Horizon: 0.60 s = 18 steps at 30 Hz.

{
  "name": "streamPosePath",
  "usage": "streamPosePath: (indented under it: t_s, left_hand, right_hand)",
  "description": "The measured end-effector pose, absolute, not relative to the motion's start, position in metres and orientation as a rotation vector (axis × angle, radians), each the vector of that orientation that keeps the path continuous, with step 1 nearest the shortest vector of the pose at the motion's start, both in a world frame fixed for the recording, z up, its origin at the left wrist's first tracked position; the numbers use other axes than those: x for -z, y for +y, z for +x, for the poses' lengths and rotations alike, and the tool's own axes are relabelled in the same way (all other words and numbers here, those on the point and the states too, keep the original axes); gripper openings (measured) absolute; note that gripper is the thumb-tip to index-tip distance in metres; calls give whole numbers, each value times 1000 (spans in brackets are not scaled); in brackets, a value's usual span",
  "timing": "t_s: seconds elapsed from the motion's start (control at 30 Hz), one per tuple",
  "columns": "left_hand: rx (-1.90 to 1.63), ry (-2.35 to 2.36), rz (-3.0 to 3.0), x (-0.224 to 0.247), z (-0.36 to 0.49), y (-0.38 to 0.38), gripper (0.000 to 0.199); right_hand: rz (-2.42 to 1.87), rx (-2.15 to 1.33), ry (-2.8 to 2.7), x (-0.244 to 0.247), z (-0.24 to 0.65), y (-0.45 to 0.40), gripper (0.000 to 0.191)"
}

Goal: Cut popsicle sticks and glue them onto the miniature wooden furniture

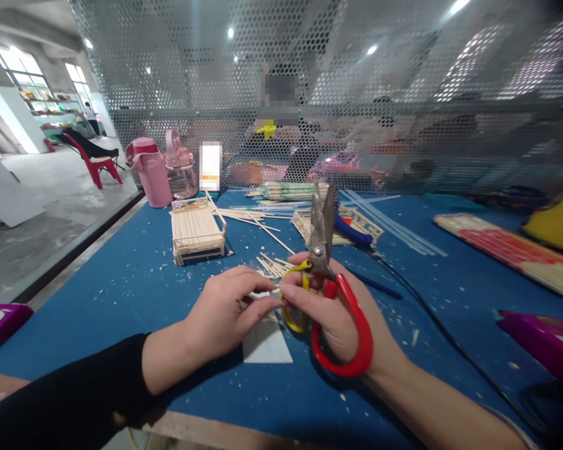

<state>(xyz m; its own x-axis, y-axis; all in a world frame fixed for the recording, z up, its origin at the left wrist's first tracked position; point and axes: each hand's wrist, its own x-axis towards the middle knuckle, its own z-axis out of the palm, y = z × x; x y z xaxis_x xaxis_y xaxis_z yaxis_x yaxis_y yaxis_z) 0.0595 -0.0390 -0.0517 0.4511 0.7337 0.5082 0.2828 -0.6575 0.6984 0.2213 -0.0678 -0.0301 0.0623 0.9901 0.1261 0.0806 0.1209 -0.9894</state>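
Scissors (321, 250) with one red and one yellow handle loop hang on my right hand (328, 306), blades pointing up. That hand's thumb and index fingertip are also pinched together, meeting the fingertips of my left hand (234, 306). Closed in a pinch, my left fingers have a tiny pale bit at their tips, too small to name. Below the hands lies a white paper (267, 344), partly covered by them. Just beyond them is a small heap of short wooden sticks (273, 265).
A miniature stick-built bed (197, 231) stands at left, with another stick frame (304, 225) behind the scissors. Blue-handled pliers (351, 231) rest there. A black cable (422, 306) crosses the blue table (136, 294). Pink bottles (154, 178) and a perforated screen (169, 75) are behind.
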Motion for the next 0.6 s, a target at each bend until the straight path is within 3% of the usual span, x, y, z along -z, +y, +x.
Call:
streamPosePath:
  t_s: [0.1, 0.37, 0.6]
  left_hand:
    - [-1025, 888, 1951, 51, 60, -41, 16]
    - [-789, 779, 1279, 45, 68, -47, 46]
    - [-1005, 700, 1052, 41, 64, -40, 38]
  right_hand:
    - [-1166, -1064, -1253, 30, 223, -68, 41]
    - [-1185, -943, -1408, 32, 222, -69, 31]
    - [-1264, -542, -1739, 34, 232, -71, 42]
